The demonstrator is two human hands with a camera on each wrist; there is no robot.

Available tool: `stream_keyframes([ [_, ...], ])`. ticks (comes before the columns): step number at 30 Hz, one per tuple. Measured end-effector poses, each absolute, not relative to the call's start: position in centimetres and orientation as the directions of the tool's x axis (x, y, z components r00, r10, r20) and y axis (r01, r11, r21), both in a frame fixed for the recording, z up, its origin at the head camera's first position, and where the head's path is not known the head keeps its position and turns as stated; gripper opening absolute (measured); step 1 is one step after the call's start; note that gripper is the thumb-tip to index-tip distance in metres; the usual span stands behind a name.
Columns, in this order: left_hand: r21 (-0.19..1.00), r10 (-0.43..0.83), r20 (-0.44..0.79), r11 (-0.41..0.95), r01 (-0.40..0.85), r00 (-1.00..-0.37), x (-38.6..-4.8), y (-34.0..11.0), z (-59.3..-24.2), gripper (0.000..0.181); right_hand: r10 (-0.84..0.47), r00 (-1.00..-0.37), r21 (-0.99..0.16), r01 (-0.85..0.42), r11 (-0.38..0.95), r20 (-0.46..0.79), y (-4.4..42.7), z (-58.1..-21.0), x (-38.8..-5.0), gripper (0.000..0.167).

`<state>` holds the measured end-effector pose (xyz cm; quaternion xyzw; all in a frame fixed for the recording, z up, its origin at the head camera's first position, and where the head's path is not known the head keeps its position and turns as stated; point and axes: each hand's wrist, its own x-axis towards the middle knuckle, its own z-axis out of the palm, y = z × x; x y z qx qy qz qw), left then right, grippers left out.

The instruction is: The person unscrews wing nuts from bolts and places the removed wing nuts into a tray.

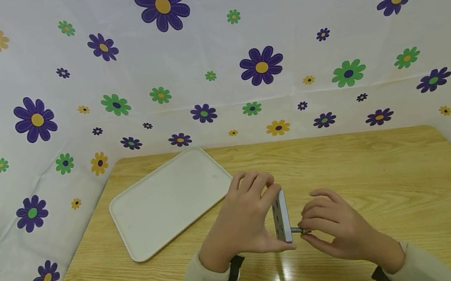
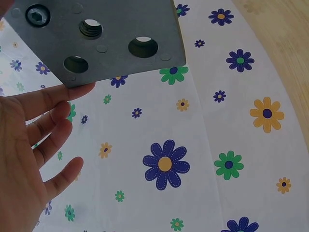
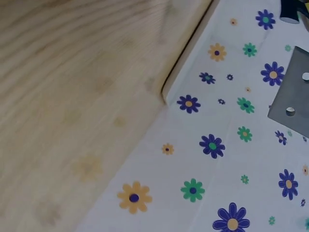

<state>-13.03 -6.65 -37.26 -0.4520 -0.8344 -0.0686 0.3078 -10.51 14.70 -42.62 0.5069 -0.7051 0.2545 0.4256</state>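
My left hand (image 1: 241,222) holds a grey metal plate (image 1: 284,215) upright by its edges, fingers on top and thumb below. Several round holes run through the plate (image 2: 116,60) in the left wrist view, and a socket-head bolt (image 2: 37,16) sits in one hole near the thumb. From the plate's right face a bolt shank (image 1: 296,230) sticks out. The thumb and fingers of my right hand (image 1: 340,228) pinch a small brass-coloured piece at its end; its exact kind is hidden. Only part of the plate (image 3: 289,92) shows in the right wrist view, without my right hand.
A white rectangular tray (image 1: 168,202) lies at an angle on the wooden table (image 1: 369,171), to the left behind my left hand. Flower-printed white cloth (image 1: 211,53) surrounds the table at the back and both sides.
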Motion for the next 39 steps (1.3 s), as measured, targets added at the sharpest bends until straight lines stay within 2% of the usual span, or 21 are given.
stream_keyframes([
  [4,-0.151,0.710,0.572,0.583,0.798,-0.411,-13.0,-6.7,-37.3,0.088,-0.516,0.044,0.301,-0.853,0.426,0.856,14.3,-42.0,-10.3,0.021],
  [6,-0.145,0.710,0.570,0.583,0.800,-0.414,-12.9,-6.7,-37.3,0.088,-0.519,0.083,0.350,-0.826,0.442,0.851,14.2,-41.8,-10.2,0.019],
  [7,-0.144,0.710,0.570,0.583,0.800,-0.414,-12.9,-6.7,-37.2,0.088,-0.520,0.076,0.348,-0.823,0.449,0.851,14.2,-41.8,-10.2,0.019],
  [10,-0.154,0.710,0.573,0.583,0.798,-0.409,-13.0,-6.7,-37.2,0.089,-0.517,-0.017,0.249,-0.862,0.441,0.856,14.4,-42.1,-10.2,0.023],
  [13,-0.162,0.710,0.578,0.583,0.796,-0.403,-13.0,-6.7,-37.3,0.089,-0.501,-0.194,0.032,-0.913,0.407,0.844,14.9,-42.6,-10.2,0.032],
  [16,-0.164,0.710,0.582,0.580,0.798,-0.396,-13.0,-6.7,-37.3,0.088,-0.503,-0.347,-0.194,-0.923,0.331,0.792,15.3,-42.7,-10.2,0.027],
  [18,-0.166,0.710,0.587,0.577,0.800,-0.389,-13.1,-6.7,-37.4,0.088,-0.526,-0.399,-0.283,-0.914,0.290,0.751,15.4,-42.7,-10.2,0.020],
  [20,-0.166,0.709,0.590,0.574,0.802,-0.386,-13.1,-6.7,-37.4,0.088,-0.552,-0.410,-0.317,-0.912,0.260,0.726,15.5,-42.6,-10.2,0.014],
  [23,-0.169,0.709,0.594,0.573,0.802,-0.381,-13.1,-6.7,-37.4,0.088,-0.564,-0.384,-0.288,-0.923,0.255,0.731,15.3,-42.7,-10.3,0.013],
  [26,-0.178,0.711,0.595,0.572,0.800,-0.376,-13.1,-6.6,-37.5,0.088,-0.551,-0.317,-0.185,-0.941,0.283,0.771,15.1,-42.8,-10.3,0.017],
  [30,-0.182,0.711,0.594,0.575,0.798,-0.377,-13.1,-6.6,-37.4,0.089,-0.542,-0.156,0.053,-0.935,0.350,0.826,14.8,-42.7,-10.4,0.022],
  [35,-0.153,0.710,0.579,0.576,0.803,-0.400,-13.0,-6.6,-37.4,0.088,-0.549,0.056,0.324,-0.854,0.406,0.834,14.5,-42.0,-10.4,0.021],
  [37,-0.151,0.710,0.578,0.577,0.802,-0.402,-13.1,-6.6,-37.3,0.088,-0.554,0.105,0.385,-0.823,0.418,0.826,14.5,-41.8,-10.3,0.021],
  [39,-0.153,0.711,0.578,0.577,0.802,-0.401,-13.0,-6.6,-37.3,0.087,-0.558,0.126,0.413,-0.805,0.425,0.820,14.5,-41.7,-10.3,0.021],
])
